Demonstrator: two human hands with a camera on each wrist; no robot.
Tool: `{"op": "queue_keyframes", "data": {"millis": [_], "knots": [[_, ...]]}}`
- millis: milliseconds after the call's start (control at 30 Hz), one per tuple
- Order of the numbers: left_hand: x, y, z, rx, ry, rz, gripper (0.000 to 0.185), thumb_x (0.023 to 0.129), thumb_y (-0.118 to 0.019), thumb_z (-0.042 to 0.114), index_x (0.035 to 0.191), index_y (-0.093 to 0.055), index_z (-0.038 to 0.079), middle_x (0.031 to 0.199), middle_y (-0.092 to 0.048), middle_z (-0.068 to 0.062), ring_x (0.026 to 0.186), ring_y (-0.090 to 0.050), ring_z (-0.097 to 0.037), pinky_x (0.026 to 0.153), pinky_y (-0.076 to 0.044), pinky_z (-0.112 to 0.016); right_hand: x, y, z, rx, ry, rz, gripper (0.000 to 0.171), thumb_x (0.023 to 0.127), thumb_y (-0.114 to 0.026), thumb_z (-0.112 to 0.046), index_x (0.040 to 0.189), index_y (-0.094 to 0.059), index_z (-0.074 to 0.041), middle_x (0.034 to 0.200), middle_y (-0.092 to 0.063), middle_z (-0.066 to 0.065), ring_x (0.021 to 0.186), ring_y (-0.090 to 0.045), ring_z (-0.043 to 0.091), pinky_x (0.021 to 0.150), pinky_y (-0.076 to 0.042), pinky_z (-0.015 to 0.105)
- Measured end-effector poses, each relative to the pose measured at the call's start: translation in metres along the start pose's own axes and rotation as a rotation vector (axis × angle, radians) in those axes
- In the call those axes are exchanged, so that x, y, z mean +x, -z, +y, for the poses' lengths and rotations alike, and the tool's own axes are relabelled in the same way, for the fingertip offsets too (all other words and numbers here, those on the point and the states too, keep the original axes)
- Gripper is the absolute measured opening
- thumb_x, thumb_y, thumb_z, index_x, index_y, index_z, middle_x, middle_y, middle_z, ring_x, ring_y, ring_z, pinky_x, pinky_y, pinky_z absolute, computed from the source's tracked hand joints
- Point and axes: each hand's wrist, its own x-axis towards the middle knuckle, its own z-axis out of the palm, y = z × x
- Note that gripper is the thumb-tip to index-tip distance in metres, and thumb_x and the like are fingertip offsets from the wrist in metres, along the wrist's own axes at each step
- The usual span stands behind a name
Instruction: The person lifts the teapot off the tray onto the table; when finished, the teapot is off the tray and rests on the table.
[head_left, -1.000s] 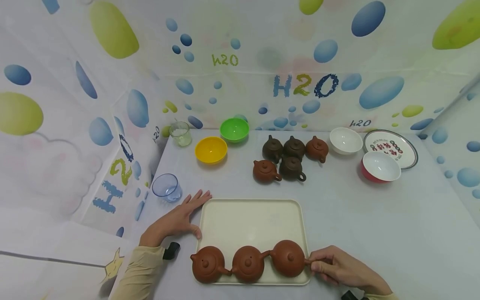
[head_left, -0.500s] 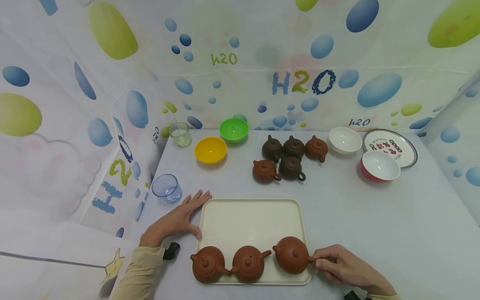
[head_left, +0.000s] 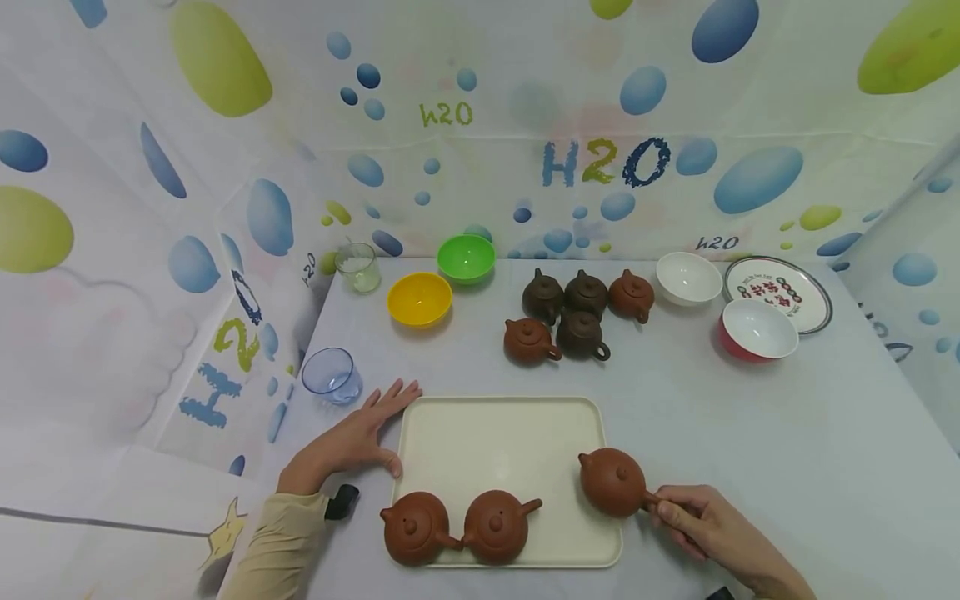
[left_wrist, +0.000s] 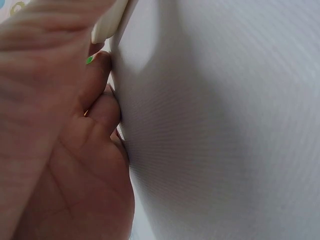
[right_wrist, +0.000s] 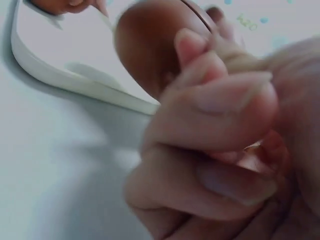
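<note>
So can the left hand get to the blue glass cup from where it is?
Probably yes. The left hand lies flat beside the tray, holding nothing, and the blue glass cup stands just beyond its fingertips with nothing between them.

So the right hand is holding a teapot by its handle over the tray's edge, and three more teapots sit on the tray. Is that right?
Not quite: only two teapots sit on the tray, not three, as the head view shows. The rest stands: the right hand holds a third teapot by its handle over the tray's edge.
</note>
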Motion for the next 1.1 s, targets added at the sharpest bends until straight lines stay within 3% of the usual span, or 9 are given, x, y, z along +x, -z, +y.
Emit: {"op": "queue_keyframes", "data": {"millis": [167,267,400,533,633,867,1100], "knots": [[0.0,0.001,0.003,0.015,-0.017,0.002,0.131,0.059,-0.099,0.043,0.168,-0.035,0.013,0.178,-0.027,-0.015,0.166,-0.015,-0.047,0.133,-0.009,-0.07,-0.001,0.018,-0.002,-0.038,-0.091,0.257,0.036,0.116,-0.046,-0.023,0.11,-0.061,0.01,0.072,-0.052,-0.005,0.057,-0.038,0.03,0.046,-0.033,0.043],[-0.001,0.002,0.004,0.022,-0.029,0.005,0.131,0.059,-0.099,0.043,0.168,-0.035,0.012,0.177,-0.028,-0.017,0.166,-0.015,-0.049,0.132,-0.009,-0.071,0.005,0.033,-0.008,-0.106,-0.144,0.436,0.039,0.115,-0.05,-0.03,0.114,-0.062,0.007,0.075,-0.053,-0.007,0.06,-0.048,0.017,0.05,-0.04,0.037],[-0.002,0.002,0.004,0.023,-0.036,0.009,0.13,0.059,-0.099,0.042,0.168,-0.036,0.011,0.177,-0.029,-0.017,0.165,-0.016,-0.049,0.132,-0.009,-0.072,0.021,0.055,-0.017,-0.222,-0.11,0.574,0.041,0.115,-0.049,-0.032,0.117,-0.062,0.007,0.077,-0.052,-0.007,0.062,-0.051,0.012,0.05,-0.044,0.031],[-0.002,0.001,0.004,0.018,-0.039,0.008,0.13,0.059,-0.1,0.041,0.168,-0.036,0.011,0.177,-0.028,-0.018,0.165,-0.016,-0.049,0.132,-0.009,-0.072,0.043,0.073,-0.026,-0.341,-0.068,0.637,0.041,0.115,-0.049,-0.035,0.119,-0.062,0.004,0.077,-0.053,-0.008,0.063,-0.053,0.01,0.051,-0.046,0.028],[-0.002,0.001,0.003,0.009,-0.032,0.003,0.129,0.059,-0.099,0.041,0.168,-0.036,0.011,0.177,-0.027,-0.018,0.165,-0.015,-0.049,0.132,-0.009,-0.072,0.063,0.081,-0.031,-0.367,-0.05,0.661,0.042,0.115,-0.049,-0.036,0.12,-0.063,0.004,0.077,-0.055,-0.008,0.063,-0.054,0.009,0.052,-0.047,0.026],[0.0,-0.002,0.002,0.014,-0.034,-0.006,0.129,0.06,-0.098,0.043,0.168,-0.035,0.011,0.177,-0.027,-0.018,0.165,-0.015,-0.049,0.132,-0.009,-0.071,0.106,0.08,-0.039,-0.246,-0.063,0.687,0.046,0.114,-0.05,-0.038,0.12,-0.06,0.006,0.076,-0.056,-0.012,0.064,-0.053,0.003,0.054,-0.048,0.021],[-0.001,0.0,0.005,0.021,-0.022,0.001,0.128,0.061,-0.1,0.04,0.168,-0.035,0.011,0.177,-0.028,-0.018,0.165,-0.016,-0.049,0.132,-0.01,-0.072,0.121,0.077,-0.041,-0.194,-0.119,0.684,0.049,0.113,-0.052,-0.04,0.12,-0.061,0.008,0.071,-0.057,-0.014,0.059,-0.053,0.002,0.051,-0.046,0.02]]}}
